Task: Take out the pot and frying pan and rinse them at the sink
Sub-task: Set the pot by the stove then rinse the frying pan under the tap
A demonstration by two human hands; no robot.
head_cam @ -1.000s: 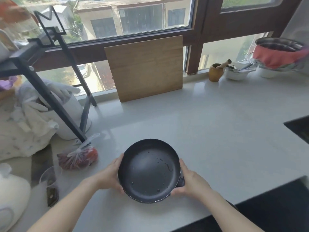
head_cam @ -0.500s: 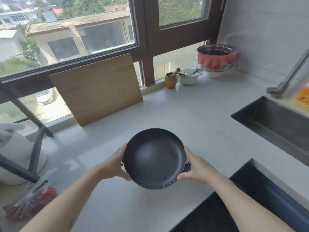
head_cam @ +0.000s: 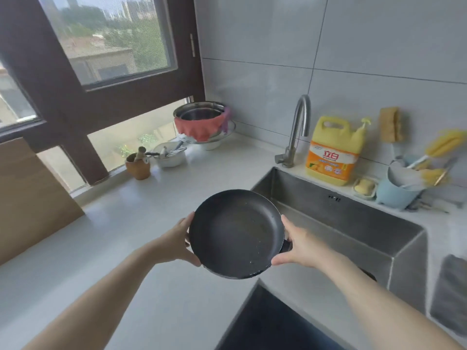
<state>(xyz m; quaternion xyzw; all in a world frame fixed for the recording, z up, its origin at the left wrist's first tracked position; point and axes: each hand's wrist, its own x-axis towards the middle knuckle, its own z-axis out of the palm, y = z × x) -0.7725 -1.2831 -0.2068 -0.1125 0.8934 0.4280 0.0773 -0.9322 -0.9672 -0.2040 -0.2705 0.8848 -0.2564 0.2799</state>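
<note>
Holding a dark, round frying pan [head_cam: 236, 233] between both hands, you have it lifted above the pale desk [head_cam: 156, 210], right at the near-left corner of the steel sink [head_cam: 353, 223]. Your left hand [head_cam: 177, 245] grips the pan's left rim, thumb on the upper edge and fingers [head_cam: 193, 261] curled beneath. Your right hand [head_cam: 300, 245] grips the right rim beside the stub of the pan's handle, thumb on the rim, fingers wrapped under the edge. The pan's inside faces you, and a few small pale specks dot its black surface.

A curved metal faucet [head_cam: 298, 130] rises at the sink's far-left corner. Just right of it stands a yellow detergent jug [head_cam: 333, 150] with an orange label, then a small soap dish [head_cam: 364, 186] and a pale blue utensil holder [head_cam: 401, 188] stuffed with brushes. A yellow sponge [head_cam: 391, 125] hangs on the tiled wall above.

In the far corner under the window, metal bowls draped with a red cloth [head_cam: 199, 127] are stacked on a stand. Near them sit a white bowl [head_cam: 169, 156] and a brown cup [head_cam: 137, 166]. A wooden cutting board [head_cam: 32, 198] leans at the left edge. A black stovetop [head_cam: 273, 324] lies at the bottom, close to you.
</note>
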